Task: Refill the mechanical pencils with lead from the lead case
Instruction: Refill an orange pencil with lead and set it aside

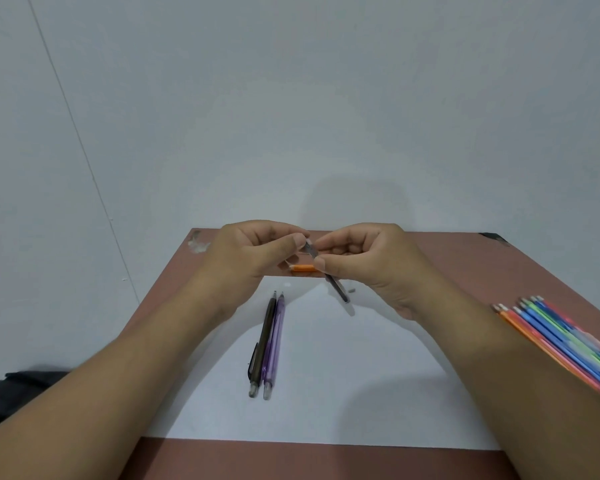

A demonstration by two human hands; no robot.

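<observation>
A brown counter [465, 271] carries a white sheet [326, 375]. Above it, the left hand [246, 251] and right hand [368, 261] both pinch a dark mechanical pencil [336, 287], held tilted. Coloured pencils [561, 334] lie at right; a black pencil [262, 344] and purple pencil [274, 344] lie touching on the sheet. An orange lead case [303, 268] lies behind the hands.

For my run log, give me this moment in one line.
right hand grips dark pencil | left hand pinches its top | two pencils on paper
</observation>
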